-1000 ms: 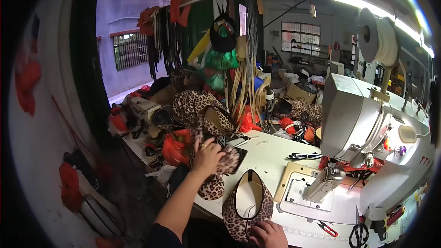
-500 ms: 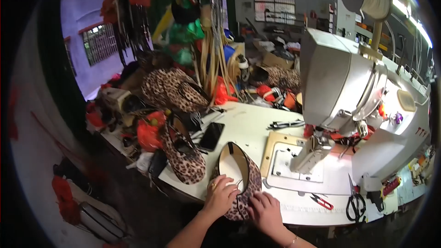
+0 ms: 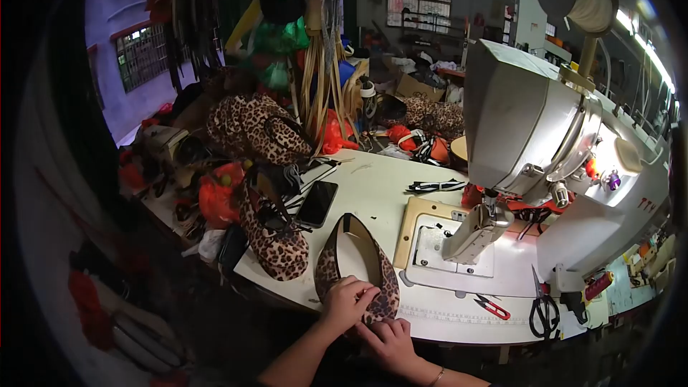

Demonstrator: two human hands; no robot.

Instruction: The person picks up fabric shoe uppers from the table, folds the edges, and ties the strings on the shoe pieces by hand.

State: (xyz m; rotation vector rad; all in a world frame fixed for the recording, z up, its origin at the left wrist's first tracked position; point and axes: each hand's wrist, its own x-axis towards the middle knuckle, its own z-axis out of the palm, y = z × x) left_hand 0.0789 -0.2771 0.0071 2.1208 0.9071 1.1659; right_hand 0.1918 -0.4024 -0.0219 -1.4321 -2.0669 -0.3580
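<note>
A leopard-print shoe upper with a dark-edged opening and pale lining lies at the table's front edge. Over the near end of its opening, my left hand has its fingers bent together, gripping the rim. My right hand curls against the near end of the upper, thumb reaching toward my left wrist. Part of that end is hidden beneath both hands. Left of it on the table rests a second leopard-print upper with black trim.
A sewing machine rises at right, its post standing on the bed. Red thread snips and black scissors lie at front right. A phone sits behind the uppers. Leopard-print pieces are heaped at back left.
My left fingers have drawn together and shifted right across the opening. My right hand has moved down and left, from the upper's side to its near end. The view has shifted slightly.
</note>
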